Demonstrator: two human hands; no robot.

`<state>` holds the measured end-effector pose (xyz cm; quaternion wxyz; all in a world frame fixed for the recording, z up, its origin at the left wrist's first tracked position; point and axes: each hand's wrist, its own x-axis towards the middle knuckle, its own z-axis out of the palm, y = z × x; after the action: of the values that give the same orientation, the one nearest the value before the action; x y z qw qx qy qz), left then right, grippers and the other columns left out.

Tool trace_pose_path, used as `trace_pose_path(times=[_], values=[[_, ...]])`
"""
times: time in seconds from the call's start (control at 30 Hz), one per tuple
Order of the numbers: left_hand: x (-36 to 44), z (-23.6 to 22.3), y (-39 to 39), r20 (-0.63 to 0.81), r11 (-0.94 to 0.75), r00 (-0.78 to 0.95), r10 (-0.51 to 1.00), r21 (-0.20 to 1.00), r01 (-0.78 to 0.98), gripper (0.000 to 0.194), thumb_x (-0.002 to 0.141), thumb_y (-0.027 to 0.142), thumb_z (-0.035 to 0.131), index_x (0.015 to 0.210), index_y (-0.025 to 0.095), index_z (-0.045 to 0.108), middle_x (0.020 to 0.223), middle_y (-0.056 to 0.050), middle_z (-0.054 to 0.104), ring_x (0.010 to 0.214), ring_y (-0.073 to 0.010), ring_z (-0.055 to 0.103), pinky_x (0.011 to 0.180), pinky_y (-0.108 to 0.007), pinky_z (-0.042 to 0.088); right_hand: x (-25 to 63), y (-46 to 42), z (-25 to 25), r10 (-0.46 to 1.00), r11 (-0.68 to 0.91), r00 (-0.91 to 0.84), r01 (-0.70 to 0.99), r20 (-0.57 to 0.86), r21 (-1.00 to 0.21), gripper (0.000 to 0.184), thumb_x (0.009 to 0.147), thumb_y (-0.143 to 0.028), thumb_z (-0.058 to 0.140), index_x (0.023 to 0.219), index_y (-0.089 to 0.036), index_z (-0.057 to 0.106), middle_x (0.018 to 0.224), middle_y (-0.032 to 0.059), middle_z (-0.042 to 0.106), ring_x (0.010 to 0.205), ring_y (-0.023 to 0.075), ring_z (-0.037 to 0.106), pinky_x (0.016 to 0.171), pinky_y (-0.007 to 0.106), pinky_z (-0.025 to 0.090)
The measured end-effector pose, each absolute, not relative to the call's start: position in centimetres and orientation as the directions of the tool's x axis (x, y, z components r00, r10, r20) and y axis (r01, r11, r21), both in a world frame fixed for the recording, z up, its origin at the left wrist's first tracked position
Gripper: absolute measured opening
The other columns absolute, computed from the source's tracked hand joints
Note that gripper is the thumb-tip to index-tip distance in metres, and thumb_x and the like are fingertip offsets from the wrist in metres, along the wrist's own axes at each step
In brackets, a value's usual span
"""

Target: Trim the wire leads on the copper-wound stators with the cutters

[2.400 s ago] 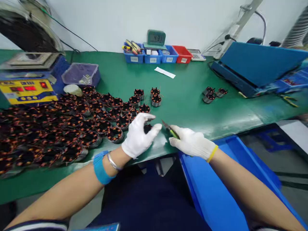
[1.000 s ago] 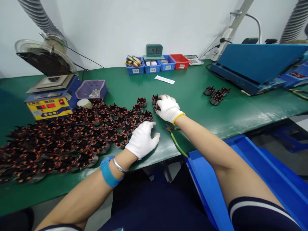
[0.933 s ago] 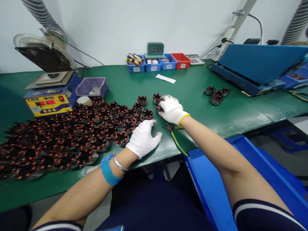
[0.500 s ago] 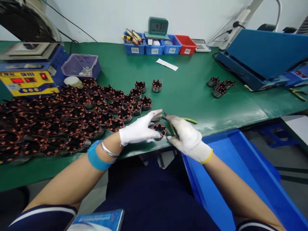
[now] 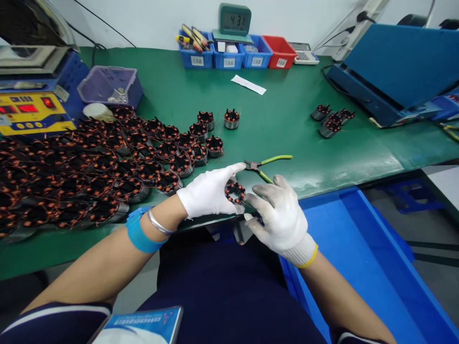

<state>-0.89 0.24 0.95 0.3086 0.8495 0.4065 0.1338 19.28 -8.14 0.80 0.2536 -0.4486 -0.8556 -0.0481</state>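
My left hand [image 5: 214, 193], in a white glove, has its thumb and fingers wrapped round a copper-wound motor stator [image 5: 235, 192] at the table's front edge. Just right of that stator is my right hand [image 5: 276, 213], also gloved; its fingers are bent and apart, and I make out nothing held in them. Wire cutters [image 5: 254, 166] with yellow-green handles lie on the green table beyond both hands, jaws pointing left, close to my left fingertips. A single stator [image 5: 232, 119] stands farther back, next to a small cluster leading into the big group.
Many stators [image 5: 138, 186] crowd the table's left side, by a yellow-and-blue control box [image 5: 34, 112] and a purple bin [image 5: 109, 86]. Small parts bins [image 5: 224, 59] and a clock [image 5: 234, 20] line the back. A blue tray [image 5: 344, 239] lies below the front edge at right.
My right hand has let go of the wire cutters, which now lie on the table, and has moved down and toward me beside the stator. My left hand has closed round the stator.
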Motion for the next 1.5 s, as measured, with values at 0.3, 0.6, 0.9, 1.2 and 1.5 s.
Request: trace_pose_path(times=[0.3, 0.6, 0.9, 1.2, 1.5], values=[[-0.1, 1.0, -0.1, 0.006, -0.491, 0.584, 0.812, 0.548, 0.677, 0.097, 0.064, 0.063, 0.072, 0.145, 0.021, 0.042, 0.125, -0.008, 0.067, 0.106, -0.0287, 0.068, 0.09, -0.036, 0.054, 19.8, -6.7, 0.2, 0.722, 0.62, -0.518, 0.779, 0.458, -0.097, 0.016, 0.085, -0.021, 0.054, 0.096, -0.024, 0.066, 0.093, 0.0045, 0.072, 0.084, 0.0222, 0.065, 0.102, 0.052, 0.04], [0.6, 0.4, -0.9, 0.042, -0.457, 0.505, 0.862, 0.494, 0.739, 0.079, 0.067, 0.052, 0.07, 0.137, 0.021, 0.05, 0.13, -0.01, 0.064, 0.109, -0.0312, 0.067, 0.093, -0.041, 0.054, 18.2, -9.8, -0.3, 0.792, 0.55, -0.373, 0.78, 0.483, -0.299, 0.013, 0.083, -0.017, 0.058, 0.093, -0.025, 0.06, 0.084, 0.0039, 0.07, 0.08, 0.0221, 0.065, 0.095, 0.049, 0.051], [0.7, 0.3, -0.9, 0.037, -0.433, 0.473, 0.88, 0.47, 0.769, 0.077, 0.069, 0.058, 0.069, 0.134, 0.022, 0.051, 0.124, -0.01, 0.065, 0.108, -0.0314, 0.067, 0.092, -0.04, 0.054, 20.4, -7.8, 1.3, 0.952, 0.135, 0.096, 0.722, 0.291, -0.679, 0.021, 0.093, -0.035, 0.049, 0.098, -0.023, 0.065, 0.099, 0.0097, 0.067, 0.094, 0.0255, 0.065, 0.082, 0.043, 0.053], [0.1, 0.8, -0.3, 0.051, -0.515, 0.565, 0.823, 0.485, 0.706, 0.082, 0.072, 0.048, 0.067, 0.145, 0.021, 0.041, 0.131, -0.01, 0.063, 0.109, -0.0302, 0.066, 0.09, -0.039, 0.054, 19.2, -3.9, 1.8, 0.953, 0.235, -0.301, 0.793, -0.027, -0.562, 0.018, 0.086, -0.025, 0.051, 0.07, -0.022, 0.058, 0.075, 0.0016, 0.064, 0.076, 0.0194, 0.059, 0.099, 0.044, 0.041], [-0.3, 1.0, -0.1, -0.017, -0.27, 0.393, 0.919, 0.7, 0.661, 0.112, 0.061, 0.054, 0.075, 0.153, 0.016, 0.024, 0.118, -0.011, 0.066, 0.105, -0.0293, 0.067, 0.093, -0.04, 0.054, 18.4, -4.7, 1.0, 0.933, 0.353, -0.358, 0.884, 0.043, -0.307, 0.02, 0.088, -0.028, 0.053, 0.077, -0.018, 0.067, 0.081, 0.0065, 0.065, 0.082, 0.0227, 0.06, 0.105, 0.042, 0.036]])
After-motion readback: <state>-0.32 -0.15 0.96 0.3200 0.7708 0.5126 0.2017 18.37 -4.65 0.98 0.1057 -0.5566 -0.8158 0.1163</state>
